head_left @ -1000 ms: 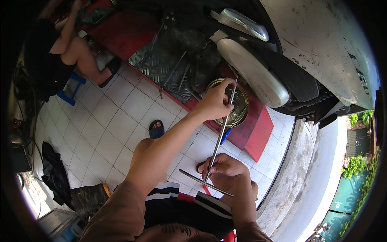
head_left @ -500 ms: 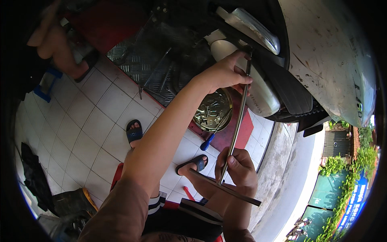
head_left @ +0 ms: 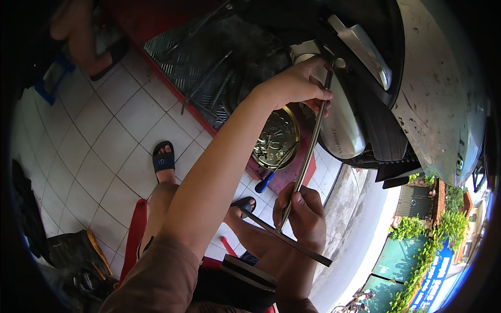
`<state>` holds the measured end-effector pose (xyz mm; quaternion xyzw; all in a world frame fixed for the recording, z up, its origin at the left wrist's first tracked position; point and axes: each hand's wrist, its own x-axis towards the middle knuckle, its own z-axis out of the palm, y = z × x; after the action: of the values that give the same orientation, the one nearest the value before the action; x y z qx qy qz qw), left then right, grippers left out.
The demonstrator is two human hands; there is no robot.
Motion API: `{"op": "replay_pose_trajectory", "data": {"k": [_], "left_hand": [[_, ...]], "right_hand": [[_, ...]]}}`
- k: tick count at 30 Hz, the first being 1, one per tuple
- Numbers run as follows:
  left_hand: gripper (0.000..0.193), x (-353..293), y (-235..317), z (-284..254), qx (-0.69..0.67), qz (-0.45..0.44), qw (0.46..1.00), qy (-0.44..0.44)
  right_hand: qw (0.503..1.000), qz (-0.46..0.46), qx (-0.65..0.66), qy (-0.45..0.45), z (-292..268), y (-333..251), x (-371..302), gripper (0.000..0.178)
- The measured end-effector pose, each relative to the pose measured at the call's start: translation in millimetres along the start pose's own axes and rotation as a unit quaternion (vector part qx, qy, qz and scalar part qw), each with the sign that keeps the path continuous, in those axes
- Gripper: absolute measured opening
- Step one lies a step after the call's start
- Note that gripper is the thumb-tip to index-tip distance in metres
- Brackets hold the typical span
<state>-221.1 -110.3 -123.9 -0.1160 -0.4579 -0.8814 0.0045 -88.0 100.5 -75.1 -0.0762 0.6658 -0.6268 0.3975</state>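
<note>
A long metal T-handle wrench (head_left: 311,146) slants between my two hands, its crossbar at the lower end. My left hand (head_left: 300,86) is closed round the upper part of the shaft, beside the motorbike's silver engine cover (head_left: 342,138). Fingers hide part of the shaft there, and I cannot tell whether its tip sits on a bolt. Lower down, my right hand (head_left: 305,211) grips the shaft just above the crossbar. A round metal dish (head_left: 296,122) of small bolts and parts stands below my left hand.
A blue-handled screwdriver (head_left: 265,182) leans at the dish. Tools lie on the ridged metal platform (head_left: 167,60) with red edges. A person's leg (head_left: 83,47) and a blue stool (head_left: 50,86) are at upper left. The motorbike's scratched body panel (head_left: 438,88) fills the upper right.
The view has shifted, so the motorbike sits further right. Both hands still hold the T-handle wrench, and its crossbar slants a little more steeply.
</note>
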Motion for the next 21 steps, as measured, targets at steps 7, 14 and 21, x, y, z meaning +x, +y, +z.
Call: {"op": "replay_pose_trajectory", "data": {"k": [7,14,21], "left_hand": [[0.054,1,8,-14,0.041,0.028,0.992,0.112],[0.052,3,11,-20,0.043,0.041,0.992,0.113],[0.046,8,9,-19,0.035,0.049,0.992,0.114]], "right_hand": [[0.997,-0.047,-0.038,0.053,17,-5,29,0.034],[0.999,-0.039,-0.034,0.011,11,-7,39,0.034],[0.998,-0.043,-0.046,0.011,23,-10,44,0.034]]}}
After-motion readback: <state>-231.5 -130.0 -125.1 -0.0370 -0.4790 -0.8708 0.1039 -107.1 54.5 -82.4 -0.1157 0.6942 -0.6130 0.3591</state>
